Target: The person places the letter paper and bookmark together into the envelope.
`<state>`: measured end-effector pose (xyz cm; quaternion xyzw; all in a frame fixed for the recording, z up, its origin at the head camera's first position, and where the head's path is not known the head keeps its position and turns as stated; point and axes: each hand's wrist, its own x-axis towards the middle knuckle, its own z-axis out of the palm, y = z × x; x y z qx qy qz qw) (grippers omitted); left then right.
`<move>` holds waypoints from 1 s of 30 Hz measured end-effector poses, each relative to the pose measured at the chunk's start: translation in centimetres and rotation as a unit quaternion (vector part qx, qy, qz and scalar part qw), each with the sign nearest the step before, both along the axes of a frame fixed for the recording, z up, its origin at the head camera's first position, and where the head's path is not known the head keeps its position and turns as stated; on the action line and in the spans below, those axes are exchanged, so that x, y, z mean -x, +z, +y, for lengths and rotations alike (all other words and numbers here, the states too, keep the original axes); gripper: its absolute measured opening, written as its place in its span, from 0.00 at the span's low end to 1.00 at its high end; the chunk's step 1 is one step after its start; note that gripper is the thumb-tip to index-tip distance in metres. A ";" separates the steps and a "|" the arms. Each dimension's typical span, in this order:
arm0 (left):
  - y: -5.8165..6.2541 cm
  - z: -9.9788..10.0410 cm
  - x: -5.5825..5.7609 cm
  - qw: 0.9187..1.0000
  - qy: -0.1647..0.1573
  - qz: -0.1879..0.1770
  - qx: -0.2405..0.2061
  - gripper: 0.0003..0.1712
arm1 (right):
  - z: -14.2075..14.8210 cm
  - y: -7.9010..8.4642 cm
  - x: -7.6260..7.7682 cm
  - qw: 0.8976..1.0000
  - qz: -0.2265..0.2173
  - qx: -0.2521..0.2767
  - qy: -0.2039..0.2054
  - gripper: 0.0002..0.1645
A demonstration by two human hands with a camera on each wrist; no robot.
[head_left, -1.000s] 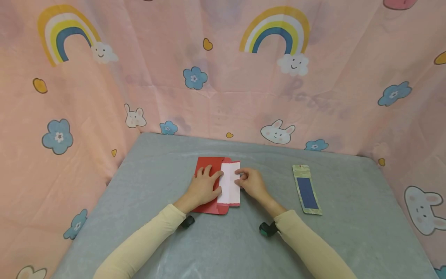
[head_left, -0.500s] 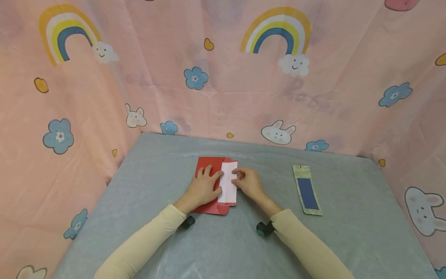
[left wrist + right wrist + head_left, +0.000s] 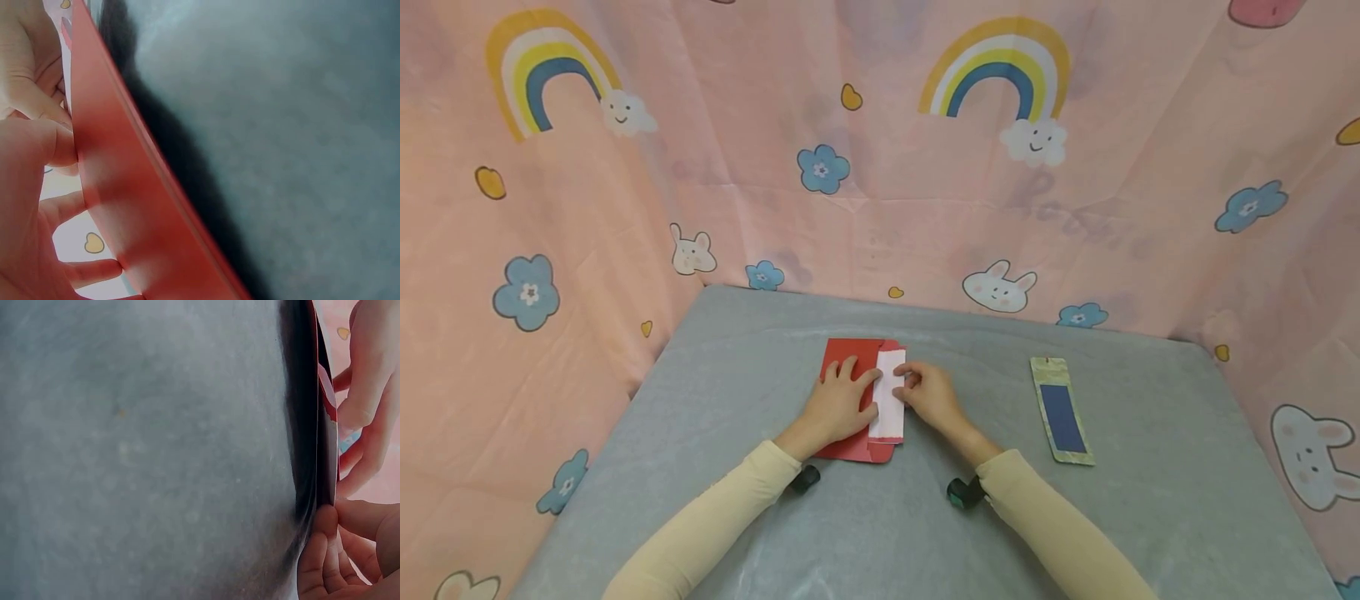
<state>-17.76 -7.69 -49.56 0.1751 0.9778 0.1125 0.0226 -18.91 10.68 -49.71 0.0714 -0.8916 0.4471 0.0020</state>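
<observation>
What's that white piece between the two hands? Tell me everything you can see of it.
The white piece looks like paper: a narrow strip, its long sides running near to far, with red edging at both ends. It lies over the right part of the red envelope, poking slightly past it. The right hand pinches its right edge; the left hand has thumb and forefinger at its left side. Whether it joins the envelope is unclear.

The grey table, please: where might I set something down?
Bare: left of the red envelope; between the right hand and the green-bordered strip; right of that strip. Crowded: around the white paper, with the left hand touching the envelope.
</observation>
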 end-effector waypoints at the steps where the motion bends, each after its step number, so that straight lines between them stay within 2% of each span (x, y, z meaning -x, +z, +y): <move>1: 0.0 0.0 0.0 1.000 0.000 0.000 0.000 0.33 | 0.0 0.0 0.0 1.000 0.003 0.000 0.001 0.14; 8: 0.0 0.0 0.0 1.000 0.001 0.004 0.005 0.33 | -0.2 -0.5 0.0 0.999 0.032 0.002 0.005 0.13; 16: 0.2 0.0 -0.1 1.000 0.001 0.001 0.002 0.34 | 0.5 -0.3 0.0 1.000 0.014 0.017 0.007 0.13; 23: 0.3 0.0 -0.1 1.000 0.002 -0.002 -0.003 0.34 | 1.6 -0.5 0.6 0.999 0.025 0.026 -0.001 0.15; 30: 0.3 0.0 -0.1 1.000 -0.001 -0.002 -0.010 0.34 | 2.7 -0.8 0.8 0.999 0.038 0.012 0.014 0.20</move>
